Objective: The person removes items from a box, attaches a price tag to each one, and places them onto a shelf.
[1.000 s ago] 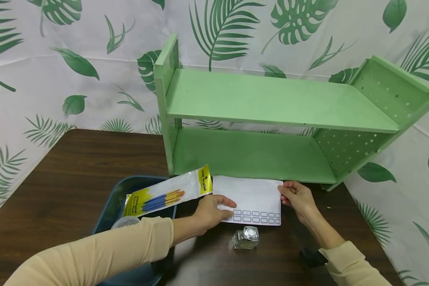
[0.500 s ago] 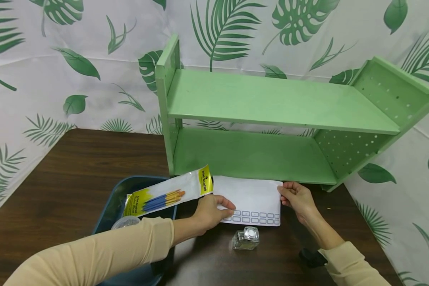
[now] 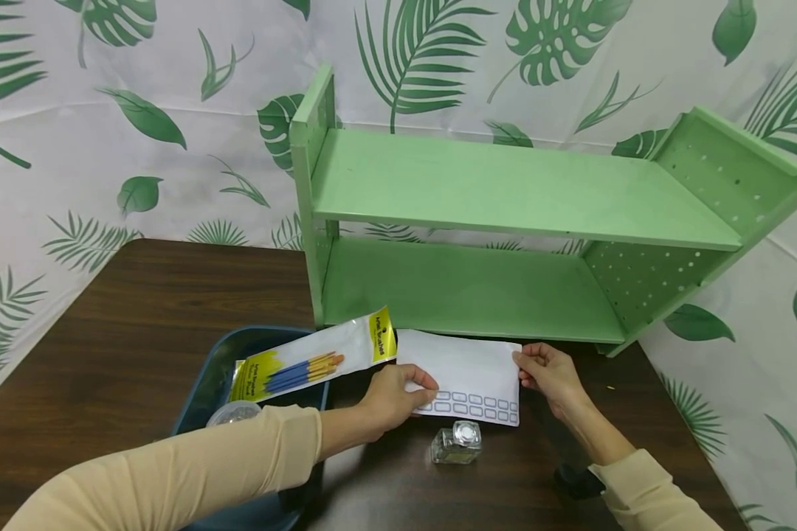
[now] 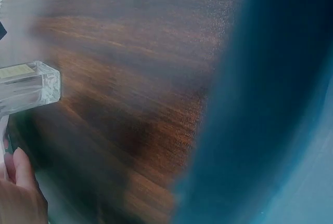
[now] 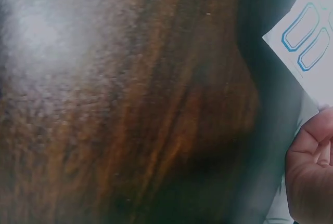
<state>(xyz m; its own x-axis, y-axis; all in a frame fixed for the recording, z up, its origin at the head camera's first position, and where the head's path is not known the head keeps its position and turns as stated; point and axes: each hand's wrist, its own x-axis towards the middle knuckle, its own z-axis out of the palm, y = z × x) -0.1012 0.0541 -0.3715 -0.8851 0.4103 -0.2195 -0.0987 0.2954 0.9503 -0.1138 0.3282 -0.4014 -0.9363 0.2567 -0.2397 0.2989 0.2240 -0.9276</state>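
A white paper sheet (image 3: 465, 365) with two rows of outlined boxes along its lower edge is held up between both hands, just in front of the green shelf (image 3: 465, 287). My left hand (image 3: 392, 394) pinches its lower left side between thumb and fingers. At the upper right corner, my right hand (image 3: 550, 376) pinches the edge; the right wrist view shows that hand (image 5: 315, 169) below a corner of the paper (image 5: 294, 37). Close below the sheet, a clear glass bottle (image 3: 454, 446) with a square faceted cap stands on the table.
To the left, a dark blue bin (image 3: 202, 383) holds a clear round-lidded container (image 3: 232, 413), with a packet of artist brushes (image 3: 315, 361) lying across its rim. A leaf-patterned cloth (image 3: 192, 88) hangs behind the two-tier shelf. A small black object (image 3: 578, 481) lies by the right sleeve.
The paper's right side has dipped slightly toward me, and my right hand has come down a little with it. My left hand, the bottle and the brush packet have hardly moved.
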